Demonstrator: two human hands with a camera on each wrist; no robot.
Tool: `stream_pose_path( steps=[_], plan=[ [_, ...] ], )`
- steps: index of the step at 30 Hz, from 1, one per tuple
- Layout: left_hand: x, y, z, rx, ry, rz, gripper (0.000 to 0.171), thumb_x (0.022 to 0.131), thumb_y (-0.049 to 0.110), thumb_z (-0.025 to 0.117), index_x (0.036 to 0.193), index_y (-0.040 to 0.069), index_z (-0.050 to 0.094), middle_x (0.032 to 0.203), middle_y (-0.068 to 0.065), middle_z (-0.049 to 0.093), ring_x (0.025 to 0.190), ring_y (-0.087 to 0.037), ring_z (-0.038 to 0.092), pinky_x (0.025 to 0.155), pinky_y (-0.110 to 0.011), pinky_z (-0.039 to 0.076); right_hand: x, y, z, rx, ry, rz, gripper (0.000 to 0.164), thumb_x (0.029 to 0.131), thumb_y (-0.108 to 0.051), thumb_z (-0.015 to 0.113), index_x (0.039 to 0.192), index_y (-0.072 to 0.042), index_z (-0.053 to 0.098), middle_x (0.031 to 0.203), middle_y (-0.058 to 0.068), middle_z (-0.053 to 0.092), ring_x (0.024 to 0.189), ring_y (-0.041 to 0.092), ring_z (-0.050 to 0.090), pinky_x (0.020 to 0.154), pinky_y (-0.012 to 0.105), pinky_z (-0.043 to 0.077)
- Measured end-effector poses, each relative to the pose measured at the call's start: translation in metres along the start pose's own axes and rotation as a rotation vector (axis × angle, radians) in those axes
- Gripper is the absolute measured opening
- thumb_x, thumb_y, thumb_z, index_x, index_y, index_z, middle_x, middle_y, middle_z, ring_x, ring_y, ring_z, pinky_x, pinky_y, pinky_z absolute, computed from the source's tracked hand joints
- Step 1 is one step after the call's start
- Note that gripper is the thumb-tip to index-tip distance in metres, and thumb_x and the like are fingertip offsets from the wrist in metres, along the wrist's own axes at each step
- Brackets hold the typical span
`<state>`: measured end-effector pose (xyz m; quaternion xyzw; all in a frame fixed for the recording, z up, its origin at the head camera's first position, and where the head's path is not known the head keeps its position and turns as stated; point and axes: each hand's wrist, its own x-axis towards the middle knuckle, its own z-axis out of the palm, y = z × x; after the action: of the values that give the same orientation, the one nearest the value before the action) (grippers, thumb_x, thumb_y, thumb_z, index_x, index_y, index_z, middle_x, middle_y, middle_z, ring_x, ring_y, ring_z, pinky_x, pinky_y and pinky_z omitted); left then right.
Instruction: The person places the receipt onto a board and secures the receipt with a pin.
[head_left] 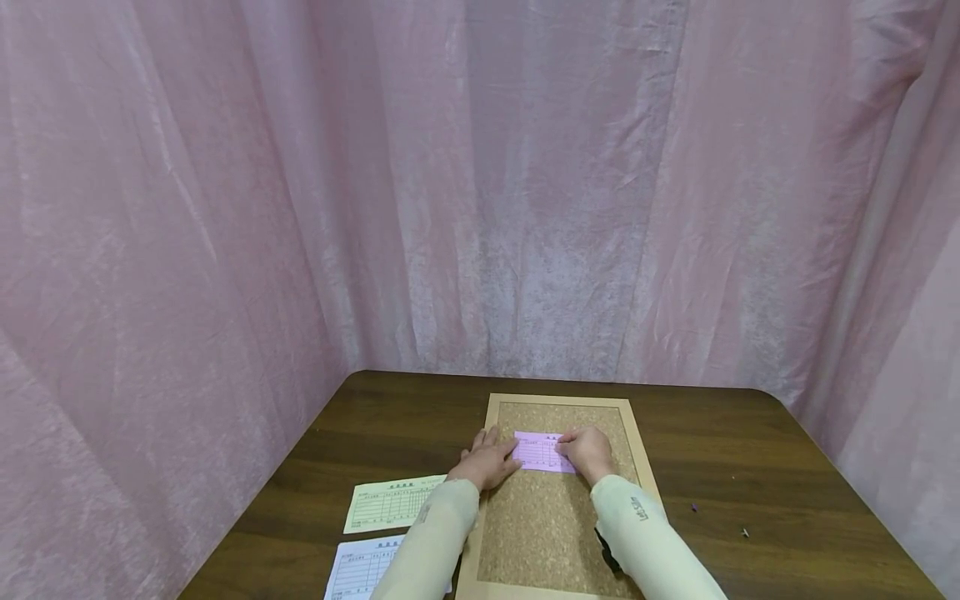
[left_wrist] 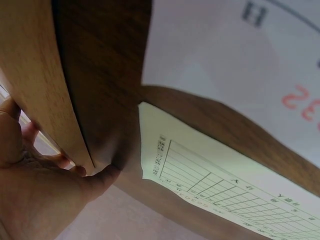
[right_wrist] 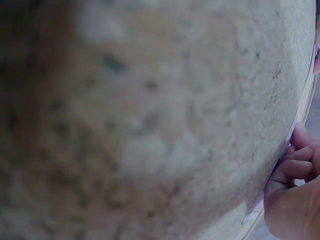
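Note:
A pink printed form [head_left: 534, 451] lies on the cork face of a wood-framed board [head_left: 555, 533], crosswise in its upper half. My left hand [head_left: 487, 462] rests at the form's left end with fingers spread, across the frame's left side. In the left wrist view that hand [left_wrist: 47, 185] reaches past the frame edge [left_wrist: 42, 65]. On the form's right part sits my right hand [head_left: 587, 452], fingers curled and tips pinched together at the paper. What is between them is hidden. The right wrist view shows the curled fingers [right_wrist: 292, 170] at the cork surface, over the form's edge.
To the board's left lie a yellow-green form [head_left: 386, 506] and a white form [head_left: 363, 571], partly under my left sleeve. A purple pin [head_left: 694, 507] and a pale pin [head_left: 746, 532] are on the brown table [head_left: 787, 467] at right. Pink curtains [head_left: 570, 208] hang behind.

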<state>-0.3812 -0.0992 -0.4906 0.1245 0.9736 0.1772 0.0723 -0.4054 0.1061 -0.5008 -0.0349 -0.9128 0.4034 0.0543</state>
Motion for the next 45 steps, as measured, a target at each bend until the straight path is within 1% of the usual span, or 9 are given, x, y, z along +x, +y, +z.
stream_pose_path(
  steps=[8,14,19,23,28,33,37,42,45],
  plan=[
    [0.0017,-0.0008,0.0020,0.011,0.004,-0.010,0.052,0.102,0.040,0.053,0.150,0.022,0.046,0.163,-0.015,0.020,0.149,-0.038,0.014,0.110,-0.065,0.024,-0.0002,0.0003,0.0007,0.006,-0.002,-0.001,0.010,0.084,-0.011,0.076,0.091,-0.004,0.080,0.108,0.014,0.073,0.103,0.034,0.065,0.089,0.047,0.046],
    [0.0030,-0.0017,0.0027,0.010,0.007,-0.007,0.052,0.102,0.040,0.053,0.150,0.022,0.046,0.163,-0.015,0.020,0.149,-0.039,0.014,0.110,-0.065,0.024,-0.0020,0.0009,-0.0009,0.039,-0.009,-0.007,0.014,0.084,-0.011,0.076,0.094,-0.002,0.079,0.104,0.015,0.073,0.100,0.034,0.065,0.089,0.047,0.046],
    [0.0022,-0.0015,0.0021,0.001,0.005,-0.004,0.051,0.102,0.039,0.053,0.150,0.021,0.046,0.163,-0.016,0.020,0.149,-0.039,0.013,0.110,-0.066,0.023,-0.0021,0.0023,-0.0018,0.068,-0.018,0.000,0.016,0.085,-0.011,0.075,0.096,-0.001,0.078,0.105,0.016,0.073,0.101,0.034,0.065,0.089,0.048,0.046],
    [0.0014,-0.0010,0.0014,-0.001,-0.002,-0.010,0.052,0.103,0.040,0.052,0.151,0.022,0.045,0.163,-0.015,0.018,0.149,-0.038,0.013,0.111,-0.065,0.023,-0.0007,0.0035,-0.0013,0.066,-0.011,-0.016,0.016,0.085,-0.012,0.073,0.096,0.000,0.078,0.105,0.016,0.073,0.103,0.036,0.065,0.091,0.049,0.047],
    [0.0014,-0.0009,0.0005,0.005,-0.001,-0.006,0.052,0.102,0.039,0.052,0.151,0.022,0.046,0.163,-0.015,0.019,0.149,-0.038,0.014,0.110,-0.064,0.024,0.0004,0.0037,-0.0010,0.048,-0.002,-0.032,0.016,0.086,-0.011,0.071,0.095,0.000,0.078,0.102,0.016,0.073,0.102,0.037,0.065,0.090,0.049,0.047],
    [0.0002,-0.0003,0.0000,0.010,0.000,0.001,0.051,0.103,0.039,0.052,0.150,0.021,0.046,0.162,-0.016,0.020,0.149,-0.039,0.014,0.110,-0.065,0.025,0.0005,0.0034,-0.0006,0.061,-0.007,-0.019,0.015,0.087,-0.010,0.071,0.096,0.001,0.078,0.101,0.015,0.073,0.099,0.034,0.065,0.088,0.048,0.047],
    [-0.0007,0.0002,-0.0001,0.010,0.004,0.004,0.051,0.103,0.039,0.052,0.150,0.021,0.047,0.162,-0.016,0.021,0.148,-0.039,0.015,0.109,-0.065,0.025,0.0009,0.0041,-0.0011,0.086,-0.009,0.004,0.015,0.087,-0.011,0.072,0.097,0.001,0.076,0.098,0.013,0.072,0.092,0.028,0.064,0.082,0.043,0.047],
    [0.0001,-0.0002,0.0006,0.013,0.008,0.006,0.051,0.103,0.039,0.052,0.150,0.020,0.047,0.162,-0.016,0.021,0.148,-0.039,0.015,0.109,-0.065,0.025,0.0005,0.0051,-0.0018,0.102,0.004,0.015,0.009,0.084,-0.010,0.075,0.086,-0.002,0.071,0.082,0.007,0.066,0.076,0.021,0.058,0.067,0.033,0.044],
    [0.0005,-0.0005,0.0009,0.006,0.010,0.007,0.051,0.102,0.039,0.053,0.150,0.020,0.047,0.162,-0.016,0.021,0.148,-0.039,0.015,0.109,-0.066,0.024,-0.0006,0.0041,-0.0025,0.105,0.009,0.010,0.010,0.083,-0.009,0.076,0.081,-0.003,0.069,0.076,0.004,0.063,0.070,0.018,0.055,0.062,0.029,0.041]
  ],
)
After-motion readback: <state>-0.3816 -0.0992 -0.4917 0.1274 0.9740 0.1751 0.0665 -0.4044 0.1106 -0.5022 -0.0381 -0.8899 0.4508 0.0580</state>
